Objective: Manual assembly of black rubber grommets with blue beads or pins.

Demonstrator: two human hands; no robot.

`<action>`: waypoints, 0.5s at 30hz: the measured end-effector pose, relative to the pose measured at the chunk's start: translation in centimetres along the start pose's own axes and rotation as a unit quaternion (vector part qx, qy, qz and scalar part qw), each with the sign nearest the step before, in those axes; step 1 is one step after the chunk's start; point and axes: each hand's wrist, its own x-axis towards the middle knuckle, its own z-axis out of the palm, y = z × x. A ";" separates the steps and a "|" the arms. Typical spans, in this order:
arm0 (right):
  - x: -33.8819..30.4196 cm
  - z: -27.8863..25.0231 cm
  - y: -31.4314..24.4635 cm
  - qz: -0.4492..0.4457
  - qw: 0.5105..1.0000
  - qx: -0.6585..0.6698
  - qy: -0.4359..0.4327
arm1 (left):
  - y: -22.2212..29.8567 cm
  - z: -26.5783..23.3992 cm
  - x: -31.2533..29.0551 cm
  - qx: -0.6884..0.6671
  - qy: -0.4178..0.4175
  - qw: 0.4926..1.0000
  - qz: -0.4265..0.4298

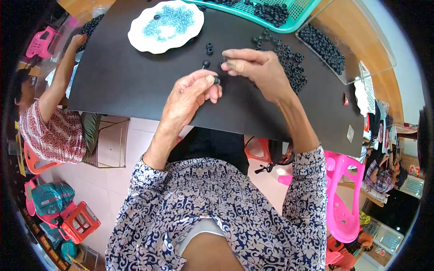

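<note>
My left hand [183,95] is closed, with a small round black part [216,80] pinched between thumb and fingers above the near part of the dark table [135,86]. Just right of it, my right hand [263,74] has its thumb and forefinger pressed together; whatever they hold is too small to name. Between and beyond the hands lie a few loose black parts [209,49]. A white wavy-edged plate [138,37] at the far left carries many tiny clear-blue pieces [174,20] and one black part. To the right of my right hand, many black ring-like parts [296,77] are scattered.
A green basket [296,22] with black parts stands at the far edge. Right of it, a clear tray [348,77] holds more. A small red tube [346,99] lies near the right edge. At left, another person [54,131] reaches into a container. A pink chair [346,217] stands at right.
</note>
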 end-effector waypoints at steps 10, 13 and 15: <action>-2.8 2.1 3.7 -0.021 0.996 0.065 0.056 | 0.0 0.3 -0.1 0.005 -0.016 1.000 0.017; -3.1 2.7 3.7 -0.057 0.993 0.085 0.066 | 0.2 0.3 -0.2 0.021 -0.022 0.999 0.028; -3.3 2.9 3.7 -0.069 0.992 0.087 0.067 | 0.1 0.4 -0.5 0.044 -0.006 0.999 0.027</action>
